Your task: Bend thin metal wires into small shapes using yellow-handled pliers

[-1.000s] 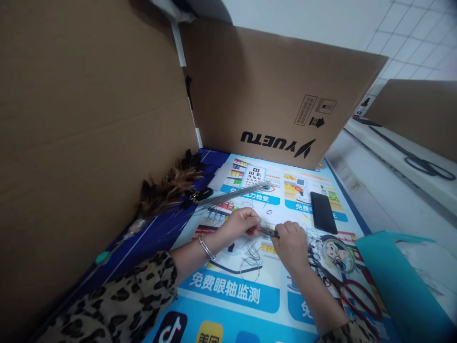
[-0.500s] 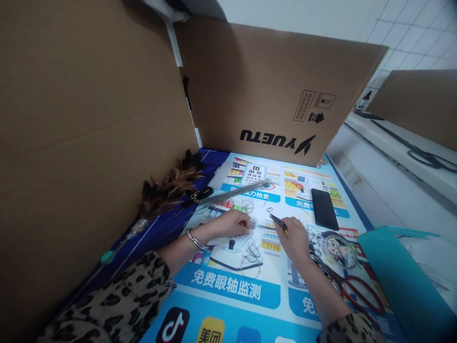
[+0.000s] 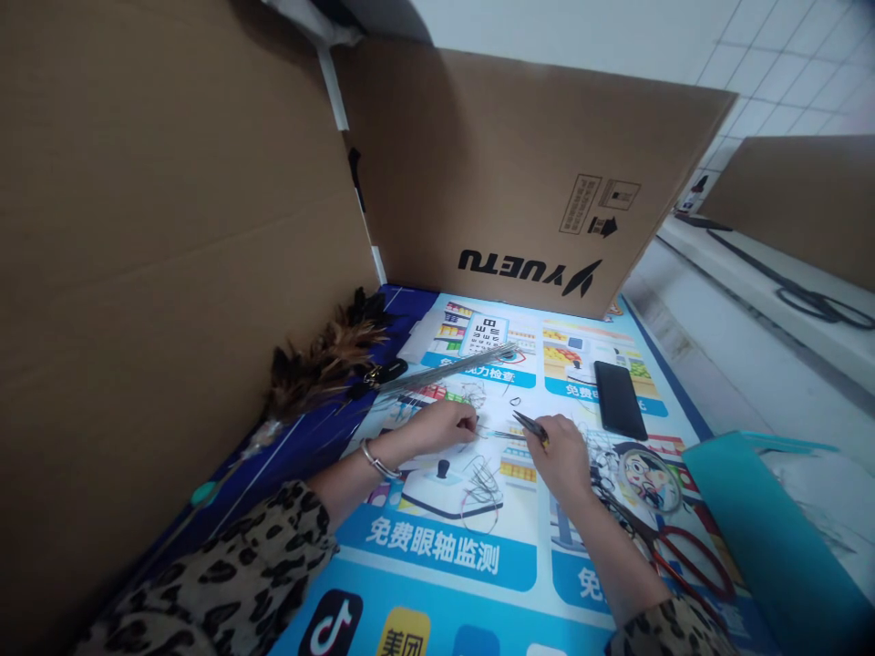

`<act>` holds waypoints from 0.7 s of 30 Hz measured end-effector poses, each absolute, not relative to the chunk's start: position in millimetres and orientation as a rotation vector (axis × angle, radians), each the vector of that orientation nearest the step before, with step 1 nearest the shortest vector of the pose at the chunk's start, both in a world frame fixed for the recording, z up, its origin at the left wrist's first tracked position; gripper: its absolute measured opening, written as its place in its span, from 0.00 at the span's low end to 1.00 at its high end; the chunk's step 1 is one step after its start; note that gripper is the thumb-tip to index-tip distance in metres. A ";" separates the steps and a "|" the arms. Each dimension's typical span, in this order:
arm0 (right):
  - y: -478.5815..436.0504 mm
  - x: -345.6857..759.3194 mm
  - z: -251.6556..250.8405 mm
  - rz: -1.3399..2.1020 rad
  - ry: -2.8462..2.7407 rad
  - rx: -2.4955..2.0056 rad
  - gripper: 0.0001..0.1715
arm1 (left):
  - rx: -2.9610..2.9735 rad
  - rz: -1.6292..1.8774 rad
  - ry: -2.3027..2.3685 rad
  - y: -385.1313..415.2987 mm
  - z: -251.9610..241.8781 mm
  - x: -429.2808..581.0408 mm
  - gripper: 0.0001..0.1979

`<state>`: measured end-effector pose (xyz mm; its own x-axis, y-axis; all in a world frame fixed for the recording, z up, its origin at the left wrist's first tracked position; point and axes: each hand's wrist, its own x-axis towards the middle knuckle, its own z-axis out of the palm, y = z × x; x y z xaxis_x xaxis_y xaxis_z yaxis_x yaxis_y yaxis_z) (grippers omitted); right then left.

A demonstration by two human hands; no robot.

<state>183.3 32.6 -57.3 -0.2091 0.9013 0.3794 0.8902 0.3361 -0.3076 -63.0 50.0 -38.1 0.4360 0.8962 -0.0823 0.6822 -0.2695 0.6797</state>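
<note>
My right hand (image 3: 561, 457) is closed round needle-nose pliers (image 3: 530, 425), whose dark jaws point up and to the left. Opposite it, my left hand (image 3: 441, 426) is closed, with thumb and fingertips pinched on a thin wire (image 3: 487, 432) that stretches towards the right hand. Its far end is too fine to follow. Just beyond the plier tips a small dark loop (image 3: 515, 401) lies on the printed sheet. Below the hands is a loose tangle of cut wires (image 3: 482, 487). A bundle of straight wires (image 3: 447, 367) lies behind my left hand.
Red-handled scissors (image 3: 694, 556) and a round clear dish (image 3: 649, 480) lie right of my right forearm. A black phone (image 3: 620, 399) and a teal case (image 3: 766, 519) are farther right. Brown feathers (image 3: 328, 351) lie along the left cardboard wall (image 3: 170, 228); another cardboard panel (image 3: 519, 164) stands at the back.
The plier tips have shifted very slightly left and down, and the view has moved a little. Both hands keep their grip.
</note>
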 end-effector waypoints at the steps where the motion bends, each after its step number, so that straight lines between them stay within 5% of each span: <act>1: 32.4 183.1 -57.1 0.039 -2.121 -1.559 0.08 | 2.037 0.427 1.331 49.8 -39.2 -62.8 0.09; 21: 33.0 182.4 -55.9 0.066 -2.121 -1.513 0.08 | 2.235 0.491 1.507 43.0 -37.8 -46.3 0.07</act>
<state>182.4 33.0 -55.9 -0.2334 0.8917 0.3877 0.8657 0.3721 -0.3348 -46.3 43.0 -37.8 0.3573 0.9317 0.0655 0.7914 -0.3393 0.5085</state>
